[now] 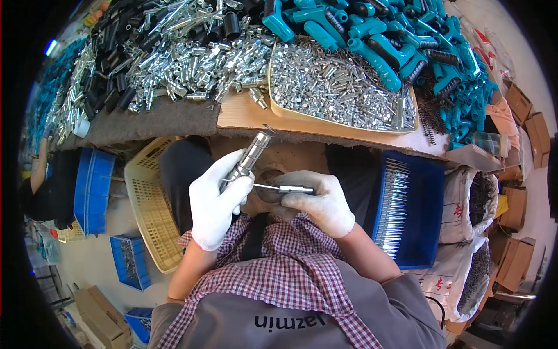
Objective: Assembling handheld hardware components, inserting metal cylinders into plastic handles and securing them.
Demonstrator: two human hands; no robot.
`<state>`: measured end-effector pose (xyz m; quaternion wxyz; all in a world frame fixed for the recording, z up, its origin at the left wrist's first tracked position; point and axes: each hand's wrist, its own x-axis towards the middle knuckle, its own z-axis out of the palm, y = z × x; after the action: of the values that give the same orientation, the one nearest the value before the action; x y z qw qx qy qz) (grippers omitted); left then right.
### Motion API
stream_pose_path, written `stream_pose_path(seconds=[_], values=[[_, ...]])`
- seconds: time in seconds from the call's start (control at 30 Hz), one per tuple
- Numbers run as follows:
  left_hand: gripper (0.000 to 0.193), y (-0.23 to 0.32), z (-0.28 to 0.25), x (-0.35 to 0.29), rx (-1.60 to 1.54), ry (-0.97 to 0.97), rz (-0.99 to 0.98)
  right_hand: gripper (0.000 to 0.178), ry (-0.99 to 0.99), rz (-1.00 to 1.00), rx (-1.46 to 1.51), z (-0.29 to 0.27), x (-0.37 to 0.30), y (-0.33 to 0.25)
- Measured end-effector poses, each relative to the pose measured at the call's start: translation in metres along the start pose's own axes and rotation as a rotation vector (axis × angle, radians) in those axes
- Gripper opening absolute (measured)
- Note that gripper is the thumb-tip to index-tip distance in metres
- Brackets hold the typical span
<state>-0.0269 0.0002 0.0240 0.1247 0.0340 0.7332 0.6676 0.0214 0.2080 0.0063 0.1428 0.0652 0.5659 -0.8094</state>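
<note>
My left hand, in a white glove, is closed around a silver metal cylinder with a coil spring around it, tilted up and away to the right. A bit of wire sticks out past the spring's far end. My gloved right hand pinches a short metal rod with a thin shaft. That shaft points left and reaches the cylinder's lower part at my left fingers; whether it enters the cylinder is hidden by the glove.
Across the bench lie heaps of metal fittings, a tray of small metal pins and teal handles. A blue bin of slim metal rods stands right, a yellow basket left. Another person's arm shows far left.
</note>
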Motion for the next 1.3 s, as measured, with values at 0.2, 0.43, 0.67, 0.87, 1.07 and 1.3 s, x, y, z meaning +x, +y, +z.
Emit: stream_pose_path(seconds=[0.2, 0.43, 0.67, 0.87, 1.07, 1.3], values=[[0.045, 0.002, -0.002, -0.001, -0.025, -0.009, -0.025, 0.031, -0.015, 0.008, -0.098, 0.002, -0.003, 0.000], [0.046, -0.001, -0.003, -0.001, 0.074, -0.021, 0.055, 0.020, 0.215, -0.205, -0.414, 0.002, 0.004, 0.014], [0.040, -0.002, -0.032, -0.003, 0.329, -0.048, 0.228, 0.018, 0.407, -0.221, -0.269, -0.053, -0.015, -0.032], [0.041, 0.005, -0.033, -0.005, 0.530, -0.147, 0.350, 0.021, 0.235, -0.253, -0.674, -0.041, -0.019, -0.066], [0.044, 0.008, -0.030, -0.005, 0.575, -0.137, 0.456, 0.022, 0.218, -0.281, -0.736, -0.040, -0.017, -0.071], [0.046, 0.005, -0.033, 0.000, 0.560, -0.274, 0.474, 0.021, 0.187, -0.269, -0.764, -0.039, -0.016, -0.067]])
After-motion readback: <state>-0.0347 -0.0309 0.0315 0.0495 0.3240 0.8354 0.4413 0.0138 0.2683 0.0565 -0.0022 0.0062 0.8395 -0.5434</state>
